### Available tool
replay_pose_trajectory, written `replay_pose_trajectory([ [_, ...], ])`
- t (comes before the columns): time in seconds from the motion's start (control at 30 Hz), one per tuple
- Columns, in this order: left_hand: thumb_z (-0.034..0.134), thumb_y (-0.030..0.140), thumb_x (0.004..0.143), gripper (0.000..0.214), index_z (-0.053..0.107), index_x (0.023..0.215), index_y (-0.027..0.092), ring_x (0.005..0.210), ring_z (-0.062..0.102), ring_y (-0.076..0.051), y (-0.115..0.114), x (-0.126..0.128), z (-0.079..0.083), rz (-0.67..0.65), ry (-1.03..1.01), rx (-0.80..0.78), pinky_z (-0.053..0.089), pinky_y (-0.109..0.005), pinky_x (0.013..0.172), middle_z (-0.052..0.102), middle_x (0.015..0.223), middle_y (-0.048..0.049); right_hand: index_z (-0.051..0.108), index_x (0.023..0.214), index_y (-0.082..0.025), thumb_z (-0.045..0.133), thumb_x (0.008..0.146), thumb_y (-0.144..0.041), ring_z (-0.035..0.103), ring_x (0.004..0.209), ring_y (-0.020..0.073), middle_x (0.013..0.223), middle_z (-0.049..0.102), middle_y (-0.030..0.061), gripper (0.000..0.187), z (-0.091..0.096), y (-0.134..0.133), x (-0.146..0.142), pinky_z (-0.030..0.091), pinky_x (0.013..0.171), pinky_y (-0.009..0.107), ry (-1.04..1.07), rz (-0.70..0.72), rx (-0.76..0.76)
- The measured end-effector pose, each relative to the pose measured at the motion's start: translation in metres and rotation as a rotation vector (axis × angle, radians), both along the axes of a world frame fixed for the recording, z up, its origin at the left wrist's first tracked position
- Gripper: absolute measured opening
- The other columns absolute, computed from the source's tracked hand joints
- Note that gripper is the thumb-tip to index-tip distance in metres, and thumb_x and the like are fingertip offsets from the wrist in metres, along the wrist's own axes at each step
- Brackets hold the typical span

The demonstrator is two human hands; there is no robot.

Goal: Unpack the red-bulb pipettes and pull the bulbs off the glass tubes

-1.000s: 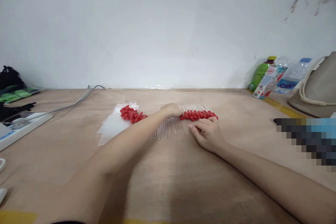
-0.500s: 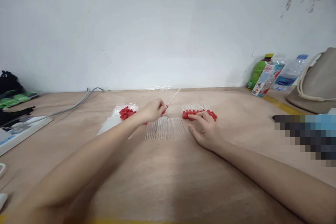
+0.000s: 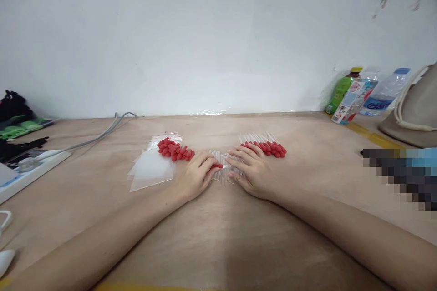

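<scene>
My left hand [image 3: 197, 173] pinches a glass dropper by its red rubber bulb [image 3: 216, 166] and holds it low over a row of clear glass tubes [image 3: 222, 163] lying on the wooden table [image 3: 218, 236]. My right hand [image 3: 250, 170] rests with spread fingers on the right end of that row. A heap of loose red bulbs [image 3: 175, 149] lies to the left on clear plastic bags [image 3: 151, 169]. To the right lies a row of droppers with red bulbs fitted [image 3: 268, 146].
A grey cable [image 3: 99, 134] and a white power strip [image 3: 32, 166] lie at the left, with dark and green items behind. Bottles [image 3: 355, 95] and a beige bag [image 3: 414, 113] stand at the back right. A blurred patch sits at the right edge.
My left hand lifted one dropper from the right row, carried it left through the air, then brought it down to the clear tubes. My right hand slid left onto the tubes.
</scene>
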State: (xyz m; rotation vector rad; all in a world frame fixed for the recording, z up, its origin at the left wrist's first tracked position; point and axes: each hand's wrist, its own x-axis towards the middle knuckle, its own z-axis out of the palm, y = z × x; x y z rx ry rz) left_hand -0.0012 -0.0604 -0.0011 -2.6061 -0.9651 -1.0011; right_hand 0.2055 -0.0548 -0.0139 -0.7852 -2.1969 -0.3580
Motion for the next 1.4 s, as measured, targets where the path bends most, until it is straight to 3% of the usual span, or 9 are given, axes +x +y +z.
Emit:
replay_pose_trajectory([
  [0.1,0.046,0.021,0.087,0.011,0.056,0.09,0.016,0.082,0.052,-0.016,-0.002,0.004,0.001,0.018,0.046,0.019,0.042,-0.031,0.074,0.061,0.09,-0.0056,0.065,0.095,-0.023,0.049,0.086,-0.029,0.053,0.104,0.0196,0.105,0.065,0.0029,0.02,-0.002,0.001,-0.002,0.031,0.098,0.044,0.015,0.021,0.009],
  [0.27,0.052,0.03,0.085,0.019,0.058,0.099,0.018,0.103,0.052,-0.021,-0.004,0.007,-0.001,0.04,0.114,0.076,0.034,-0.038,0.089,0.063,0.107,-0.0043,0.066,0.087,-0.021,0.051,0.084,-0.023,0.055,0.1,0.0194,0.098,0.067,0.0017,0.016,-0.007,0.004,-0.003,0.033,0.097,0.045,0.051,0.097,0.028],
  [0.43,0.048,0.025,0.087,0.014,0.061,0.088,0.02,0.098,0.055,-0.018,-0.004,0.008,-0.001,0.01,0.133,0.102,0.029,-0.039,0.094,0.068,0.095,0.0002,0.063,0.088,-0.017,0.051,0.084,-0.018,0.058,0.09,0.0156,0.091,0.068,0.0032,0.013,-0.012,0.005,-0.003,0.039,0.095,0.039,0.059,0.199,0.041],
  [0.63,0.045,0.024,0.088,0.017,0.061,0.089,0.021,0.103,0.053,-0.019,-0.012,0.006,0.002,-0.011,0.18,0.046,0.023,-0.042,0.099,0.067,0.098,0.0011,0.062,0.086,-0.014,0.05,0.083,-0.013,0.059,0.084,0.0138,0.087,0.067,0.0048,0.012,-0.01,0.003,-0.001,0.042,0.096,0.038,0.042,0.292,0.101],
  [0.93,0.045,0.024,0.087,0.018,0.061,0.09,0.02,0.104,0.052,-0.02,-0.017,0.004,0.004,-0.031,0.191,0.041,0.022,-0.045,0.099,0.067,0.1,-0.0005,0.061,0.089,-0.011,0.052,0.081,-0.011,0.059,0.092,0.0171,0.089,0.068,0.0075,0.012,-0.007,-0.003,0.004,0.041,0.099,0.046,0.026,0.335,0.209],
  [1.4,0.045,0.021,0.087,0.016,0.06,0.085,0.02,0.104,0.054,-0.021,-0.024,0.006,0.007,-0.058,0.203,0.058,0.022,-0.046,0.099,0.068,0.099,-0.001,0.061,0.097,-0.009,0.049,0.082,-0.009,0.055,0.104,0.0202,0.097,0.067,0.0104,0.019,-0.003,-0.01,0.015,0.043,0.098,0.045,-0.104,0.34,0.317],
])
